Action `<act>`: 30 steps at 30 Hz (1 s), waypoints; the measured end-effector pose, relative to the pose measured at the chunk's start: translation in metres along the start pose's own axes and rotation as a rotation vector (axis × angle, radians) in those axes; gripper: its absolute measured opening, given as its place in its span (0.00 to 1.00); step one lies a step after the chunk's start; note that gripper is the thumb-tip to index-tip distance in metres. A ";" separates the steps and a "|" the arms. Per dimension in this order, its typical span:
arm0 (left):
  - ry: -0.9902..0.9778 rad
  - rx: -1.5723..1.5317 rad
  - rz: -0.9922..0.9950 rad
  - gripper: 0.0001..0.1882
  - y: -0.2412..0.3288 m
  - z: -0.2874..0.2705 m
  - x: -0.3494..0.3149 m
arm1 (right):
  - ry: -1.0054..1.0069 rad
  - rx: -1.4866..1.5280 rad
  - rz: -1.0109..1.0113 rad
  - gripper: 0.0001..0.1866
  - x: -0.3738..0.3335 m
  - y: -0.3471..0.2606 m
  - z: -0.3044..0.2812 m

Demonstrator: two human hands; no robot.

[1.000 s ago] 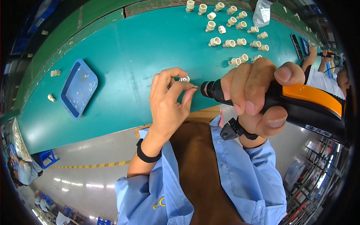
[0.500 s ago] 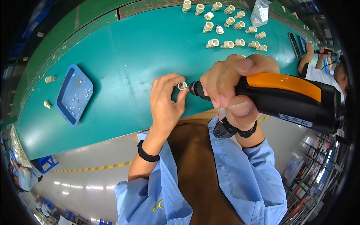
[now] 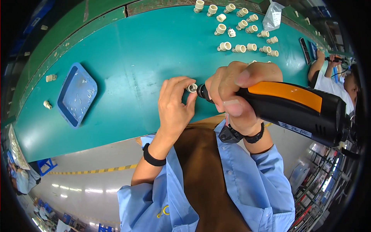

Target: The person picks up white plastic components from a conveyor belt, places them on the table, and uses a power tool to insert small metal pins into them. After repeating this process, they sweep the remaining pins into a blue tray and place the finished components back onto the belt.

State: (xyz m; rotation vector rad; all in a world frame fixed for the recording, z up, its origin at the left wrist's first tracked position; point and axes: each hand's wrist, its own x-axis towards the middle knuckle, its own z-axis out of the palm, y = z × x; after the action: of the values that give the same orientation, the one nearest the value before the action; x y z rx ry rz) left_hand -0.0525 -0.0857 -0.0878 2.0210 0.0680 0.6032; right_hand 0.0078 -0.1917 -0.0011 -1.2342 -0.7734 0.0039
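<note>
"So, what do we have at the far left?"

"Two cream sockets (image 3: 51,78) on the green surface (image 3: 127,89), then a blue tray (image 3: 66,83) holding small pale pieces, too tiny for us to identify."

"And our left hand (image 3: 174,102)?"

"Its grip is pinched around a small cream socket (image 3: 192,88), with the open end in our view. That puts the part just beside the nose of our power driver (image 3: 293,110). Whether a bit has entered it, we can't tell."

"Further right?"

"Beyond the hands stands a cluster of more sockets (image 3: 220,29). Then comes our right hand (image 3: 241,91), its grip wrapped around the front of the driver."

"Where might we slip up?"

"If the pinch is too light, we judge that the driver's twist could spin the part loose. If we tilt the tool, whose bulk hangs well behind our fist, the tip could skid into our left fingertips. Pressing too hard might crack the socket's rim."
</note>
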 end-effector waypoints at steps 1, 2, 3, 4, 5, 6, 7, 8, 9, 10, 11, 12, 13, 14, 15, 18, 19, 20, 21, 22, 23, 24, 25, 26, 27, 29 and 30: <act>-0.003 0.005 0.000 0.17 -0.001 0.000 0.000 | -0.002 0.003 -0.002 0.20 0.000 0.000 0.000; -0.007 0.010 0.002 0.17 -0.002 0.000 0.000 | -0.028 -0.014 0.015 0.19 0.001 0.000 0.000; -0.008 0.014 0.011 0.17 -0.003 0.001 0.001 | -0.053 -0.034 0.025 0.19 0.002 0.000 0.000; -0.004 0.018 0.024 0.17 -0.002 0.000 0.002 | -0.078 -0.053 0.032 0.19 0.004 -0.001 -0.001; 0.003 0.011 0.026 0.16 -0.001 0.000 0.004 | -0.099 -0.077 0.033 0.19 0.005 -0.001 -0.002; 0.010 0.005 0.032 0.16 0.001 -0.001 0.005 | -0.119 -0.101 0.031 0.19 0.007 -0.001 -0.002; 0.017 0.001 0.041 0.16 0.004 -0.002 0.007 | -0.137 -0.124 0.024 0.19 0.008 -0.002 -0.002; 0.021 0.005 0.083 0.16 0.004 -0.002 0.007 | -0.152 -0.153 0.005 0.19 0.010 -0.002 -0.002; 0.007 0.040 0.037 0.16 0.003 -0.001 0.004 | -0.139 -0.161 -0.039 0.19 0.009 -0.001 -0.001; 0.001 0.079 -0.009 0.16 0.003 0.001 0.001 | -0.080 -0.116 0.001 0.19 0.004 -0.001 -0.001; 0.010 0.086 0.041 0.16 0.003 0.002 0.000 | -0.023 -0.069 0.039 0.19 0.000 -0.002 -0.002; 0.006 0.079 0.040 0.15 -0.001 0.004 -0.001 | 0.035 -0.018 0.079 0.19 -0.001 -0.002 -0.004; 0.005 0.072 0.031 0.15 0.002 0.004 -0.003 | 0.040 0.116 0.030 0.18 0.002 -0.013 -0.010; 0.011 0.079 0.069 0.15 0.004 0.003 -0.002 | 0.041 0.251 -0.019 0.18 0.006 -0.027 -0.018; -0.022 0.078 0.013 0.12 0.009 0.002 -0.004 | 0.100 0.337 -0.086 0.19 0.008 -0.043 -0.025; -0.112 0.049 -0.035 0.10 0.024 -0.016 0.007 | 0.230 0.407 -0.212 0.21 0.008 -0.076 -0.050; -0.169 0.015 -0.059 0.09 0.033 -0.027 0.019 | 0.236 0.408 -0.235 0.21 0.003 -0.080 -0.063; -0.185 0.047 -0.030 0.10 0.044 -0.042 0.035 | 0.202 0.365 -0.194 0.21 -0.004 -0.088 -0.077; -0.202 0.080 -0.003 0.11 0.051 -0.057 0.054 | 0.170 0.322 -0.151 0.22 -0.012 -0.093 -0.089; -0.181 0.062 0.003 0.12 0.052 -0.065 0.078 | 0.176 0.318 -0.167 0.22 -0.018 -0.096 -0.101; -0.161 0.044 0.008 0.12 0.051 -0.067 0.105 | 0.195 0.265 -0.120 0.23 -0.025 -0.097 -0.111; -0.141 0.047 0.006 0.13 0.045 -0.063 0.134 | 0.216 0.211 -0.071 0.23 -0.032 -0.099 -0.121; -0.116 0.060 0.003 0.14 0.038 -0.056 0.164 | 0.221 0.217 -0.082 0.23 -0.037 -0.098 -0.130; -0.130 0.082 -0.025 0.13 0.027 -0.043 0.192 | 0.241 0.195 -0.079 0.23 -0.042 -0.096 -0.138; -0.149 0.101 -0.053 0.13 0.015 -0.025 0.220 | 0.264 0.171 -0.073 0.23 -0.046 -0.096 -0.146; -0.194 0.256 0.017 0.13 -0.005 0.011 0.265 | 0.292 0.151 -0.076 0.23 -0.051 -0.094 -0.156; -0.169 0.262 0.014 0.12 -0.015 0.029 0.284 | 0.309 0.144 -0.082 0.23 -0.051 -0.093 -0.160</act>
State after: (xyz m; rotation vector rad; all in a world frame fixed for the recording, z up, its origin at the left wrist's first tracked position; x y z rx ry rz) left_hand 0.2116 -0.0183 -0.0018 2.3212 0.0329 0.4484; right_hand 0.0171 -0.3803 0.0319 -1.0348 -0.5439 -0.1912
